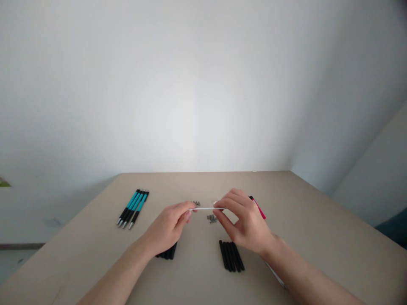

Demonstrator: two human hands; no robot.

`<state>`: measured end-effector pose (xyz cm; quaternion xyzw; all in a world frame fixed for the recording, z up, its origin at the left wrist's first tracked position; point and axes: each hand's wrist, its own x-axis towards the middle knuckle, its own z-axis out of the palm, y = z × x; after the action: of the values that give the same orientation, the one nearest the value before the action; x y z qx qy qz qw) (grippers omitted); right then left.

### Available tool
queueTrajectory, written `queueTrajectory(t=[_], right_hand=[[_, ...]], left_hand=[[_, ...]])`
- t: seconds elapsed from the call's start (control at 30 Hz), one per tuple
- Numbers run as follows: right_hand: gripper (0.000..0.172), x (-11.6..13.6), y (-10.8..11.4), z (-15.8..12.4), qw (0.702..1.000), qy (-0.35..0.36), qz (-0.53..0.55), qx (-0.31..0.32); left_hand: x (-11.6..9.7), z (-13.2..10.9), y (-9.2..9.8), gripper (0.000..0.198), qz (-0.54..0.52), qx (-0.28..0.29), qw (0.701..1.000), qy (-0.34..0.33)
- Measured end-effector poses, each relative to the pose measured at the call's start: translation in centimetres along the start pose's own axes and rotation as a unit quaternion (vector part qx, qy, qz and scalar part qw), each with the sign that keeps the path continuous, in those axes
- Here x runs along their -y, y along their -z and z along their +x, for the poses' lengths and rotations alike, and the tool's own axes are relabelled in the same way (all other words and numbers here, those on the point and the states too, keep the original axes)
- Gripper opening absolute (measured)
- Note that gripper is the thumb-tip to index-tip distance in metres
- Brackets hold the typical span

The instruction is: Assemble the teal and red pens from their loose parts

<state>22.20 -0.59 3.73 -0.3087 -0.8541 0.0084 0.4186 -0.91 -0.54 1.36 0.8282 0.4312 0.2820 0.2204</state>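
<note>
A thin white pen refill (205, 208) is held level above the table, one end in each hand. My left hand (170, 224) pinches its left end between thumb and fingers. At the other end, my right hand (246, 216) pinches it with thumb and forefinger. Below and between the hands lie small metal springs (211, 219). Several silver pen tips (197, 203) lie just beyond my left fingertips, partly hidden. Black pen barrels (232, 256) lie in a row beneath my right hand. More black barrels (171, 251) show partly from under my left hand.
Several assembled teal and black pens (132, 207) lie side by side at the left of the beige table (197, 279). A pink and black item (260, 209) is partly covered by my right hand. White thin sticks (276, 274) show beside my right forearm. Walls stand behind the table.
</note>
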Motion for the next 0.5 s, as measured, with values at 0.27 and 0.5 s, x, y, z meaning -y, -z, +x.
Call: queueTrajectory(t=[0.27, 0.5], right_hand=[[0.012, 0.0, -0.5, -0.12, 0.999, 0.005, 0.024, 0.025], [0.018, -0.26, -0.43, -0.12, 0.998, -0.069, 0.006, -0.003]], left_hand=[[-0.8, -0.26, -0.13, 0.021, -0.047, 0.031, 0.998, 0.015], [-0.69, -0.1, -0.24, 0.023, -0.175, -0.035, 0.984, 0.03]])
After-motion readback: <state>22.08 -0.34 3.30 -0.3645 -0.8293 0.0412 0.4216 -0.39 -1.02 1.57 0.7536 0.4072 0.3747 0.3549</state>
